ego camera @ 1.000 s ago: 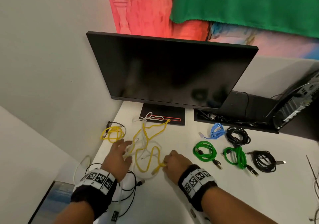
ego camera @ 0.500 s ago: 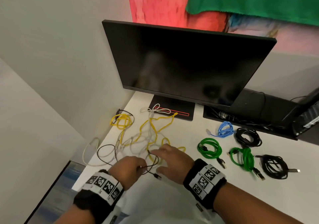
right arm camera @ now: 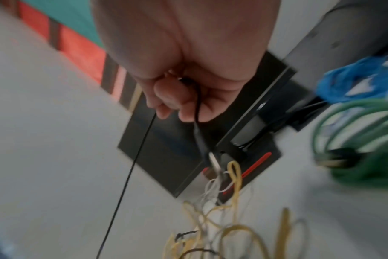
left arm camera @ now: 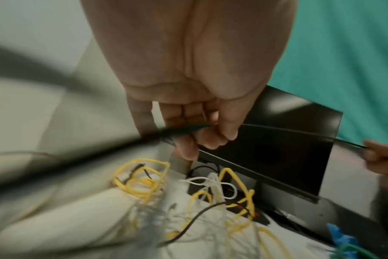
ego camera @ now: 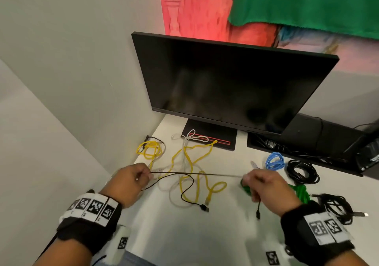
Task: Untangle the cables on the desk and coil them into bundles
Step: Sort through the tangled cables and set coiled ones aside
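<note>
A thin black cable (ego camera: 196, 174) is stretched taut between my two hands above the white desk (ego camera: 205, 235). My left hand (ego camera: 131, 181) pinches it at the left; in the left wrist view the black cable (left arm camera: 288, 134) runs from my curled fingers (left arm camera: 210, 138) toward the right hand. My right hand (ego camera: 264, 185) grips the other part, with its plug end (ego camera: 258, 214) dangling below; the black cable (right arm camera: 131, 173) leaves my fingers (right arm camera: 179, 103). A slack loop ends in a plug (ego camera: 204, 207) on the desk. Underneath lies a tangle of yellow cable (ego camera: 194, 159) and white cable (ego camera: 174, 192).
A monitor (ego camera: 231, 85) on a black base (ego camera: 211, 136) stands at the back. A coiled yellow bundle (ego camera: 150, 149) lies at the left wall. Blue (ego camera: 274, 160), black (ego camera: 301, 171), green (ego camera: 300, 192) and another black bundle (ego camera: 336, 206) lie at the right. A black tray (ego camera: 303, 146) holds wires.
Both hands have lifted a black cable out of the tangle and moved apart, drawing it taut. The right hand has travelled to the right, over the green bundles.
</note>
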The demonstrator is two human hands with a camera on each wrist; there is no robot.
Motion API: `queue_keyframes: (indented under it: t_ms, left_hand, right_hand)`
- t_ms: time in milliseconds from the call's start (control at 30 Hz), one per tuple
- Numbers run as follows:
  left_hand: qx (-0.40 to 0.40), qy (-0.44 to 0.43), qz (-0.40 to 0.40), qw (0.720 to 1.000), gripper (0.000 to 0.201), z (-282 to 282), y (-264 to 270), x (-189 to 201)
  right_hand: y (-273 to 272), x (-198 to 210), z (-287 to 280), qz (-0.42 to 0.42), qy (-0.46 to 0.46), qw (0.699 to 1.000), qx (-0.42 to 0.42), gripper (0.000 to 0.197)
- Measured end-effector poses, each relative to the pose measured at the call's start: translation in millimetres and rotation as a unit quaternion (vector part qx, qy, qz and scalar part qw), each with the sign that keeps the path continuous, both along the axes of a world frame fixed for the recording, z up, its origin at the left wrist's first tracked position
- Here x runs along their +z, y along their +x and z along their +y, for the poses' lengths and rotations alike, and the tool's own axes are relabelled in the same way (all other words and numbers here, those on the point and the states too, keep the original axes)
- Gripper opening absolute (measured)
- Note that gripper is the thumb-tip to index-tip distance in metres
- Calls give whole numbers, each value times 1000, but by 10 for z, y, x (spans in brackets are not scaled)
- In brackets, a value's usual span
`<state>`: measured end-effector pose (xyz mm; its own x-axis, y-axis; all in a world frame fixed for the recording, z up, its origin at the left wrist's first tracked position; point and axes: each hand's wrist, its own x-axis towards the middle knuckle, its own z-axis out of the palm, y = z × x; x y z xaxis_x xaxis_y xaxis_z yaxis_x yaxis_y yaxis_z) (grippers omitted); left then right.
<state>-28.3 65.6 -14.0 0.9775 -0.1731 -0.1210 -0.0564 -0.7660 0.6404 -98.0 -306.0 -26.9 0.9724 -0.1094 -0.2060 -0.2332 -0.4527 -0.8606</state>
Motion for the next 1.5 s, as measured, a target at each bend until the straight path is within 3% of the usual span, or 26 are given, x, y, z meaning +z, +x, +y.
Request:
queue_keyframes:
  t_ms: [67, 133, 200, 233, 333, 400, 567, 633, 700, 767, 800, 867, 900, 967, 1000, 1100, 1167, 1233, 1300, 1367, 1433, 1500]
  left_hand:
    - [-25, -58, 19, 998, 22, -140, -30, 91]
    - [-74, -106, 45, 991, 20, -396, -111, 186]
    - [-138, -94, 30, 986, 18, -664, -160, 232]
    - [-167, -81, 16, 983, 18, -776, -173, 255]
    - [-180, -101, 4, 978, 16, -922, -118, 312]
    - [-163, -95, 9, 982, 20, -822, -52, 288]
    - [-53, -93, 74, 991, 26, -134, 25, 85]
    - [-21, -117, 53, 991, 26, 39, 26, 44]
    - [-37, -121, 40, 991, 24, -16, 23, 73]
    - [-84, -116, 31, 989, 22, -249, 4, 139]
    - [-111, -115, 26, 987, 22, -394, -12, 171]
    - [-161, -116, 26, 980, 20, -665, -38, 225]
    - [-178, -119, 28, 976, 19, -763, -42, 242]
    - [-189, -132, 28, 973, 20, -848, -27, 241]
    - [-184, -135, 27, 973, 21, -834, -15, 222]
    - [-126, -120, 50, 983, 23, -589, 21, 89]
    - [-80, -142, 86, 983, 22, -361, 5, -26]
    - [-40, -219, 114, 968, 25, -210, -18, -105]
    - [-8, -284, 122, 951, 26, -177, -17, -117]
    - [-12, -291, 117, 950, 27, -245, -8, -70]
    - [-43, -270, 113, 955, 25, -383, -23, 24]
    - [-87, -261, 112, 955, 25, -549, -44, 132]
  right_hand:
    - [-110, -88, -14, 73, -137, 983, 94, 18]
    - [-122, -41, 101, 43, -228, 966, 116, 55]
    - [-35, 149, 364, -44, -190, 974, 116, 80]
    - [8, 256, 528, -66, -137, 979, 135, 77]
    - [145, 458, 846, -118, -21, 978, 173, 27]
    - [224, 526, 712, -169, 1, 980, 102, 13]
    - [111, 376, -82, -133, 57, 982, -122, 26]
    - [29, 199, -183, -60, -41, 992, -100, 30]
    - [-31, 123, -89, 23, -178, 983, -23, 14]
    - [-39, 156, 139, 22, -275, 961, 25, 50]
    - [-24, 212, 295, -19, -270, 961, 49, 64]
    - [12, 360, 648, -100, -217, 964, 118, 71]
    - [30, 413, 804, -111, -161, 969, 152, 64]
    - [76, 474, 1003, -109, -51, 978, 172, 31]
    - [120, 488, 988, -123, -17, 981, 150, 15]
    - [211, 570, 650, -186, 62, 981, 7, 27]
    - [231, 634, 292, -199, 128, 966, -107, 24]
    - [210, 612, 37, -163, 68, 977, -120, 25]
    - [168, 523, -31, -60, -52, 996, -33, 25]
    - [99, 452, 92, 16, -217, 974, 58, 13]
    - [64, 399, 283, 1, -294, 952, 88, 53]
    - [76, 450, 553, -76, -254, 956, 127, 68]
